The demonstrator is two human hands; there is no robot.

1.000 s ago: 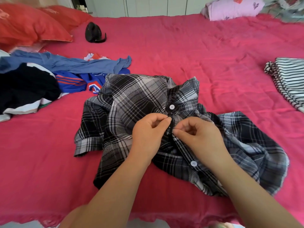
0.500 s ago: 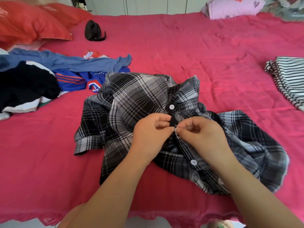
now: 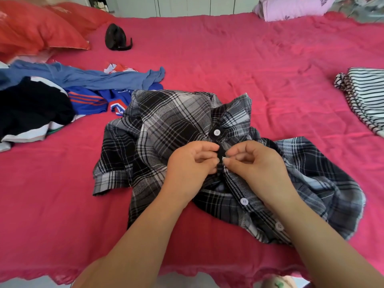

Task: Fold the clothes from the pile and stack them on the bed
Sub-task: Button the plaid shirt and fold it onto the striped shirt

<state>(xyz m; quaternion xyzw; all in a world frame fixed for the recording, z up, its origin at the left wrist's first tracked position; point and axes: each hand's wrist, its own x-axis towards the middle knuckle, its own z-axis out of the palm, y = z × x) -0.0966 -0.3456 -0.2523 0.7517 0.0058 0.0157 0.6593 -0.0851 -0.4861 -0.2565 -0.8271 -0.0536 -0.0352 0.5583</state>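
You look down across a wide bed (image 3: 228, 59) whose creased crimson-pink sheet (image 3: 270, 104) fills nearly the whole view and ends in a scalloped hem at your near edge, with a strip of pale grey floor (image 3: 207, 283) below it. Two red pillows (image 3: 37, 32) lie at its far left corner, a lilac heart-print pillow (image 3: 291, 7) at the far right. Behind stands a row of white cupboard doors (image 3: 187, 6), in soft, even light.

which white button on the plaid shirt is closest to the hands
The top button, at the collar, just beyond where the left hand and right hand pinch the shirt. The other two buttons sit lower, beside the right forearm.
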